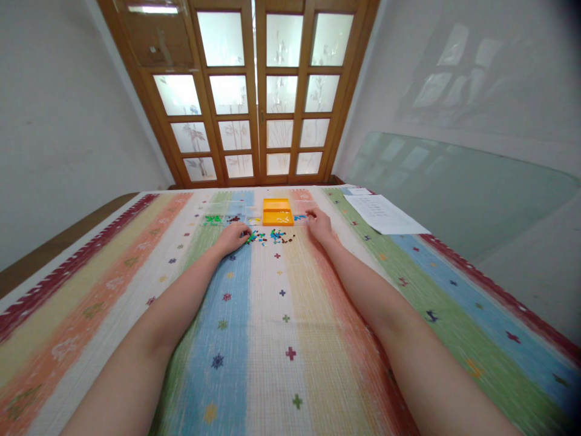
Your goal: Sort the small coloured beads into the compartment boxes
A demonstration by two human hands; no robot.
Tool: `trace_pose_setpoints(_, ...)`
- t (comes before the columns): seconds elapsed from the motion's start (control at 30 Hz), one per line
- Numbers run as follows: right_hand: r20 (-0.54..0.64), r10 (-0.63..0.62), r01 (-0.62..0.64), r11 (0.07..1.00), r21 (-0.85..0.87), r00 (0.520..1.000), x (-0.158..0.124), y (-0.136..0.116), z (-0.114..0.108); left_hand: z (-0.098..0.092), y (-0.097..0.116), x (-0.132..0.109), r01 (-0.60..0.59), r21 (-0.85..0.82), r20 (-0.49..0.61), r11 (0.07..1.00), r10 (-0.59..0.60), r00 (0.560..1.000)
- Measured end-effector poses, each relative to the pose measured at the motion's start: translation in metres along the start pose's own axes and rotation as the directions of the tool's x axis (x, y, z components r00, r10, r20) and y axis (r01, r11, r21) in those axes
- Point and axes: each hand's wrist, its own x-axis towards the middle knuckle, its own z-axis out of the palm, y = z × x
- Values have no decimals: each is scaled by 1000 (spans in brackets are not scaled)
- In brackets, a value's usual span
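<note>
My left hand (235, 238) rests at the left end of a loose pile of tiny coloured pieces (278, 236), mostly blue, green and dark brown. Its fingers are curled together at the pile, and what they pinch is too small to make out. My right hand (319, 224) is bent over a few small blue pieces (299, 217), its fingertips drawn together; anything between them is hidden. Between the hands, behind the pile, stands an open yellow box (276, 204) with white pieces in its front part. Green pieces (213, 219) and dark red pieces (234, 218) are grouped left of it.
A striped, patterned cloth (267, 339) covers the table. Clear, see-through trays (222, 208) seem to hold the sorted colours. White printed paper (385, 213) lies at the right edge, by a glass panel (454, 175) against the wall. Wooden glazed doors (261, 115) stand beyond.
</note>
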Motion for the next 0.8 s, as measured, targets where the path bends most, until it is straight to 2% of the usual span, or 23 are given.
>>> trace_pose_setpoints(0.33,49,-70,73,996,-60,996,-9,-5,12,-1,2,1,31,-83,-15,996,-33,999)
trace_pose_setpoints(0.57,108,-166,175,981,-80,980,-16,-17,17,2,0,0,84,-50,-30,995,-86,996)
trace_pose_setpoints(0.8,137,-198,207,977,-53,971,-17,-15,20,-1,4,-2,157,-115,-133,981,-172,976)
